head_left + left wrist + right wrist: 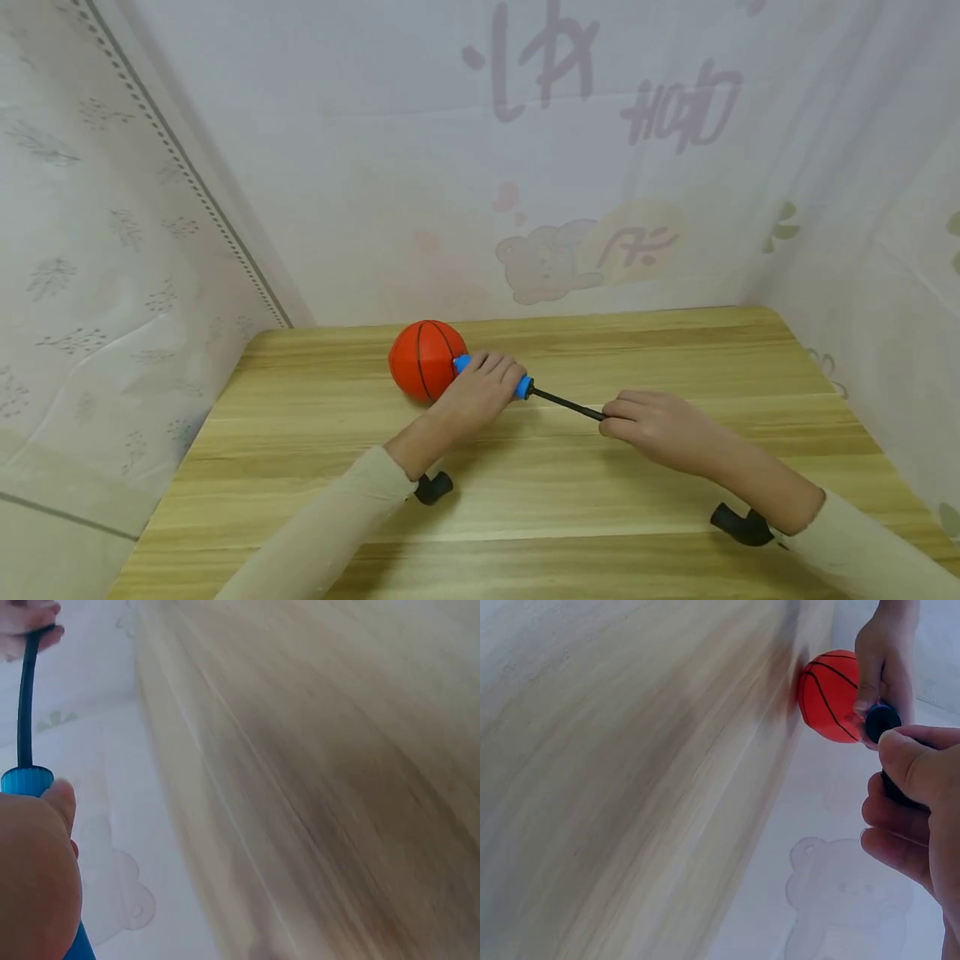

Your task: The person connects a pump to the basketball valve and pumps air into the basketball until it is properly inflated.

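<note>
My left hand (483,387) wraps round the blue barrel of a small ball pump (523,387), whose ends show on both sides of the fingers. From the barrel's ribbed cap (27,781) a thin black hose (566,403) runs to the right. My right hand (660,429) pinches the hose's far end between thumb and fingers, which hide the tip. A red-orange basketball (423,358) with black lines rests on the table just behind and left of my left hand. In the head view the barrel's left end overlaps the ball; whether they touch I cannot tell.
The wooden table (540,500) has its back edge close to a pale printed cloth (420,167) with a bear and lettering. More cloth hangs at the left (97,250) and right. Black wrist mounts (435,488) sit under both forearms.
</note>
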Demonstrator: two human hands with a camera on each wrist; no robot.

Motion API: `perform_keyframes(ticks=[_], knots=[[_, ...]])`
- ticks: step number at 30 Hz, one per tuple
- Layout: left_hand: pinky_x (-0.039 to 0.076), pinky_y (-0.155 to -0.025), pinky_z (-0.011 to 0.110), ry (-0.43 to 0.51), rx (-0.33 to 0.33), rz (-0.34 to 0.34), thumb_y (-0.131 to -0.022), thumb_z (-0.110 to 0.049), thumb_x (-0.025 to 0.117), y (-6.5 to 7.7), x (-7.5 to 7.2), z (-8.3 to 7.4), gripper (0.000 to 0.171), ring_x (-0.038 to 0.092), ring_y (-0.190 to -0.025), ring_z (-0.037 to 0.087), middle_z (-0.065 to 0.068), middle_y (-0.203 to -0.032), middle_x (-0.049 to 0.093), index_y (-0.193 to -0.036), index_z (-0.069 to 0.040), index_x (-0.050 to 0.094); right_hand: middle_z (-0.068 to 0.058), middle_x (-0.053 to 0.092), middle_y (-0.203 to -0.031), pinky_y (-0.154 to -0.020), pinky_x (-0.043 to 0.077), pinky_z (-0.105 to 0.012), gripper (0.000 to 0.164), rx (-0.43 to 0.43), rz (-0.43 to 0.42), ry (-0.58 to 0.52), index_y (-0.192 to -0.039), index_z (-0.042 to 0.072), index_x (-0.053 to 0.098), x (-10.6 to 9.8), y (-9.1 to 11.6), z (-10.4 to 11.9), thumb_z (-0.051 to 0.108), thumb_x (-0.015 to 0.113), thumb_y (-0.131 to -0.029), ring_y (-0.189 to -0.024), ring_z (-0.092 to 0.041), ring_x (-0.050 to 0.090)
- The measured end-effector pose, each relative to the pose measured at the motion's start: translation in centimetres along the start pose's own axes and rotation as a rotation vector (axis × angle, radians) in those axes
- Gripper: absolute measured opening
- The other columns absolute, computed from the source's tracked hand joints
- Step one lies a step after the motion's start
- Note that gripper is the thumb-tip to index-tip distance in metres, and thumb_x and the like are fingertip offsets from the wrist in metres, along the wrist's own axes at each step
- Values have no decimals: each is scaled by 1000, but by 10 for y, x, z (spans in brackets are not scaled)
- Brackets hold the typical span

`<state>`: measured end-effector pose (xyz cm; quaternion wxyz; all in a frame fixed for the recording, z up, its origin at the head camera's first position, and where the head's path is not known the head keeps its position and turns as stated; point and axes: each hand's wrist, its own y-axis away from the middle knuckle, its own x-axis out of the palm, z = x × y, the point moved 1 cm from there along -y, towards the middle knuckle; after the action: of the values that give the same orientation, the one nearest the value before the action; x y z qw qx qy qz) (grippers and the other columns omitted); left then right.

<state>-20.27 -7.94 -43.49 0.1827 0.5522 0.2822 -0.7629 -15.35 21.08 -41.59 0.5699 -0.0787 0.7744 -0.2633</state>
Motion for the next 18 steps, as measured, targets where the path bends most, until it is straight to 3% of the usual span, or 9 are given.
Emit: perform_keyframes(ticks=[2,4,5,7,18], knots=[[40,-106,39,1,-12,9,-106,-29,54,-2,1,-3,26,51,-115,22,5,-118,56,-121,-8,51,0,68,-97,-72,55,-25,29,2,23,-1,-98,10,69,2,-2,-1,11,42,-110,-83,-15,62],[40,-105,39,-4,-17,6,-107,-29,53,-2,1,-5,26,50,-113,23,5,-116,55,-121,-8,51,-1,68,-99,-73,56,-25,11,13,48,-2,-100,10,69,6,-5,-1,5,59,-100,-84,-15,63],[40,-104,40,-3,-19,6,-107,-29,52,-3,1,-6,26,50,-112,23,5,-116,55,-121,-7,51,-1,68,-100,-73,56,-25,10,21,61,-2,-100,10,69,8,-6,-2,3,67,-94,-86,-15,63],[41,-103,40,-12,-24,7,-107,-29,52,-3,0,-8,26,50,-111,23,4,-116,55,-121,-7,51,-1,68,-101,-74,55,-25,24,34,72,-10,-101,10,69,12,-10,-3,0,77,-81,-86,-15,63],[40,-102,39,-60,-15,-10,-107,-27,54,-7,2,-13,23,50,-107,22,4,-116,55,-121,-9,51,2,68,-102,-75,53,-21,26,66,110,-9,-101,12,70,36,-41,-9,0,81,-81,-88,-12,62]])
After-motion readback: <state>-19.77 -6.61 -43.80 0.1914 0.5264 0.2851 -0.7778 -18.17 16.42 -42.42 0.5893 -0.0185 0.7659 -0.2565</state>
